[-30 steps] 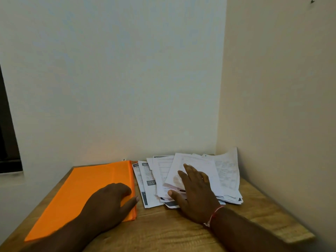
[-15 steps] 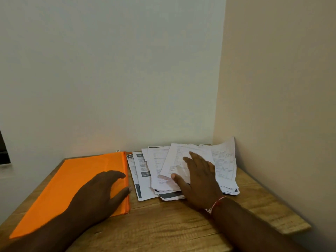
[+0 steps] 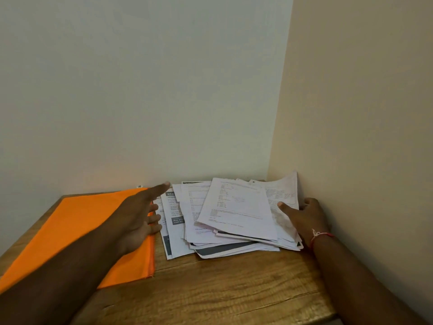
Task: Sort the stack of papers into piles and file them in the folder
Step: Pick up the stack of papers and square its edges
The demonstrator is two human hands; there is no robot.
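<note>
A loose, fanned stack of printed papers [image 3: 234, 207] lies in the back right corner of the wooden table [image 3: 222, 285]. A flat orange folder [image 3: 77, 226] lies closed to its left, with the sheets' left edges beside it. My left hand [image 3: 138, 216] stands on edge over the folder's right border, fingers straight, palm toward the left side of the stack. My right hand [image 3: 307, 216] is at the stack's right edge by the wall. Its thumb lies on the top sheets and its fingers curl round the edge.
A white wall [image 3: 140, 102] runs behind the table, and a cream wall [image 3: 363, 137] closes off the right side just past the papers. Bare wood shows along the front edge. A red thread [image 3: 322, 235] is tied round my right wrist.
My right hand slid off the top of the stack to its right edge. My left hand lifted off the folder, turned on edge and reached toward the stack's left side.
</note>
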